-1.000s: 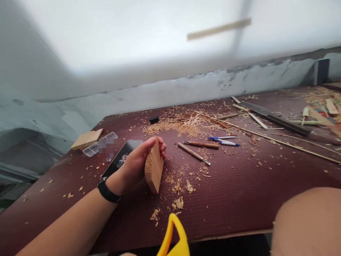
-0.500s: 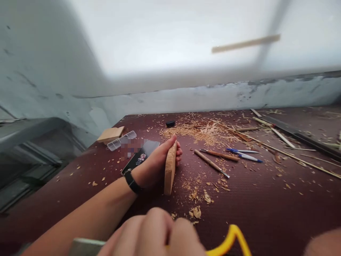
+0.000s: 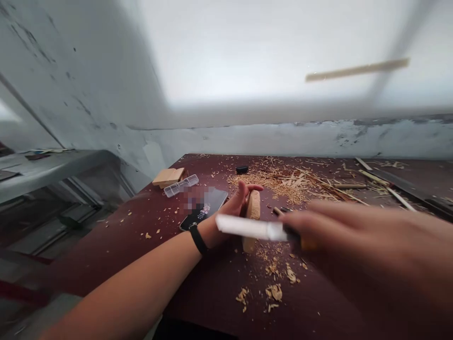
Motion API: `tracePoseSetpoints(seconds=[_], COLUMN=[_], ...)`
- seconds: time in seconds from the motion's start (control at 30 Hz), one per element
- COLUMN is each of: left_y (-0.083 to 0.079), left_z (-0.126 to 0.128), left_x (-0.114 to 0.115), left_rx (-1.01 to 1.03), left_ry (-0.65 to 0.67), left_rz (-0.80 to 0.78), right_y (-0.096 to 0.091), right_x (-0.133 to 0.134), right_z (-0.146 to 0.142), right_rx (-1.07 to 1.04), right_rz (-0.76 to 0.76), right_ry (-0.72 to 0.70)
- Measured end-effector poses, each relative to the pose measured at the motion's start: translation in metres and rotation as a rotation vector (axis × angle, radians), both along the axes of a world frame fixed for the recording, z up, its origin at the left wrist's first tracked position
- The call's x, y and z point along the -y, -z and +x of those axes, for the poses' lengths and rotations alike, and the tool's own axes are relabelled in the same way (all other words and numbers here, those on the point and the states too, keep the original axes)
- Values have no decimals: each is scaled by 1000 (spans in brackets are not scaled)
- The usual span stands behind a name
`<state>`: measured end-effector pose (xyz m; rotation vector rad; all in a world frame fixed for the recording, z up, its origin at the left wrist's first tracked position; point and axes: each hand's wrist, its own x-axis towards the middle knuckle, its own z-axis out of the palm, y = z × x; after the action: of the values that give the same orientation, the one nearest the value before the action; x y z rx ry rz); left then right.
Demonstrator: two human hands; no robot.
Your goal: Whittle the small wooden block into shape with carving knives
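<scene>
My left hand (image 3: 236, 206), with a dark band on the wrist, holds a small wooden block (image 3: 253, 208) on its edge above the table. The thumb points up, and the fingers reach round the block's far side. My right hand (image 3: 318, 229), smeared by motion, is closed round the dark and yellow handle of a knife-like tool (image 3: 253, 228). Its pale flat blade points left and crosses in front of the block and the left palm. Blur leaves its exact kind unclear, and I cannot tell whether it touches the wood.
On the dark red table (image 3: 141, 264) lie wood shavings (image 3: 274, 292), a phone (image 3: 208, 208), a clear plastic case (image 3: 181, 185), pale wood pieces (image 3: 169, 176) and a small black object (image 3: 242, 169). Thin sticks (image 3: 401, 198) lie at right. A wall (image 3: 226, 139) rises behind.
My right hand has swung from the bottom foreground up and right, bringing the tool's blade before the block. The left fingers have straightened somewhat. The view has shifted left.
</scene>
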<state>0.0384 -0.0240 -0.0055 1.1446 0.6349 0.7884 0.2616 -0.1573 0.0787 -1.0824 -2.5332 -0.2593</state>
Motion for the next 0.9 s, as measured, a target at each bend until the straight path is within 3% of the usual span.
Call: tracePoseSetpoints(seconds=[0.07,0.1,0.17,0.27,0.37,0.47,0.63,0.9], left_y=[0,1,3,4,-4,-17,-29,-30], left_z=[-2,-4,-6,-9,-9,-9,-10,0], left_x=[1,1,0,3,11,19,26,47], left_rx=[4,3,-11,-65,-148,-201,-259,-289], left_ry=[38,55,88,134,179,234,283,150], left_rz=[46,67,99,136,176,173,194,136], right_y=[-21,-23,-13,19,44,56,58,49], right_x=[-32,-47,-74,-93,-90,-78,-66,-61], right_z=[0,3,11,18,11,0,-8,-11], right_rx=[-59,-110,-163,-280,-283,-236,-146,-47], right_rz=[-103,-72,-117,-224,-295,-395,-482,-426], right_ry=[110,129,234,293,252,194,200,163])
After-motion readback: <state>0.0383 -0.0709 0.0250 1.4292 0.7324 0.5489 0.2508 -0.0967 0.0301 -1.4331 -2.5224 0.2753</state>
